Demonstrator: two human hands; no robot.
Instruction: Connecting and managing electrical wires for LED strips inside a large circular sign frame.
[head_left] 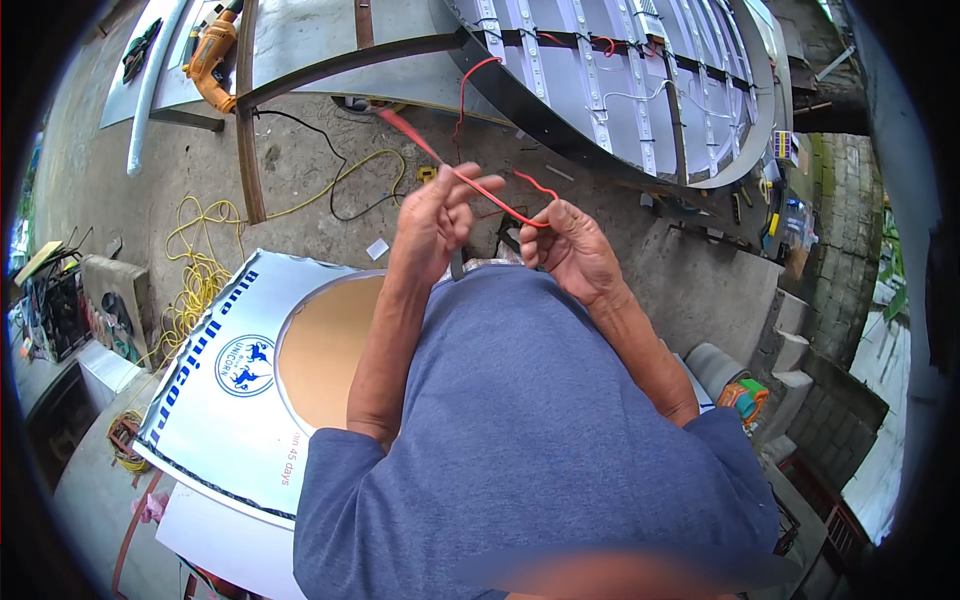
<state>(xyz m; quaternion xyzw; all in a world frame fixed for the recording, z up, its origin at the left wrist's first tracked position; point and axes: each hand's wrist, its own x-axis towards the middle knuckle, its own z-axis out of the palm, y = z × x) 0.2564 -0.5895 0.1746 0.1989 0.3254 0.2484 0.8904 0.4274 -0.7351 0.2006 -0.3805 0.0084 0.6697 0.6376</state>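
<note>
A red wire [497, 204] runs slantwise in front of me, its far-left end blurred. My right hand [575, 250] pinches it between thumb and forefinger, and a short bent length curls up beyond that grip. Farther left, my left hand [436, 222] has the wire between its thumb and fingers; these are slightly blurred, with the forefinger reaching along the wire. Beyond both hands stands a large round sign frame [560, 140] with a dark rim, lined inside with rows of white LED strips [597, 110]. Another red wire [463, 95] hangs over its rim.
A yellow power drill [208, 62] lies at the far left beside a dark metal bar [246, 150]. A yellow cord [200, 285] is tangled on the concrete floor. White printed board [215, 440] with a round cut-out lies to my left. Concrete steps [790, 350] stand at right.
</note>
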